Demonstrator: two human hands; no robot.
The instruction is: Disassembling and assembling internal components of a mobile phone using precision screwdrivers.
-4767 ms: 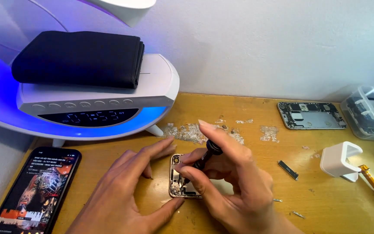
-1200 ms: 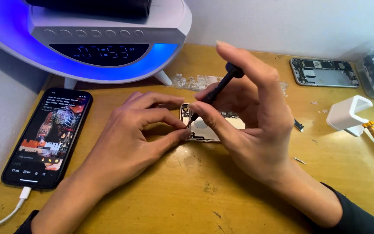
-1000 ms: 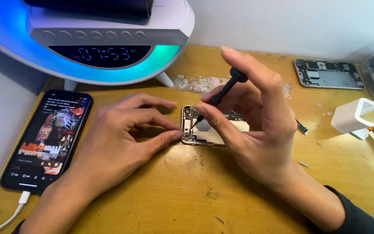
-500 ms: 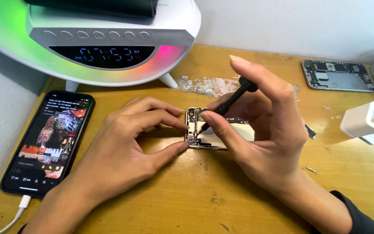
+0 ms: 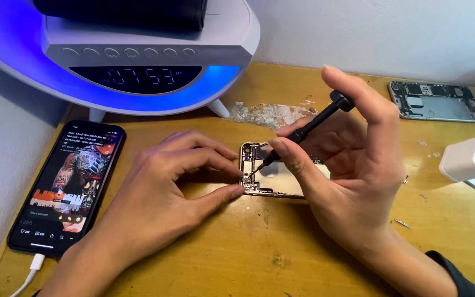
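Observation:
An opened phone body lies flat on the wooden table, its inner parts facing up. My left hand rests beside it, fingertips pressed on its left edge. My right hand grips a thin black screwdriver, index finger on its cap. The tip touches the inside of the phone body near its upper left corner. My right palm hides the body's right half.
A white lamp clock glowing blue stands at the back left. A lit black phone on a cable lies at the left. Another opened phone shell lies at the back right, a white charger block at the right. Scraps lie behind the work.
The lamp's glow went from blue through green and pink back to blue. The view moved in closer. Both hands stay on the phone body, the screwdriver tip still inside it.

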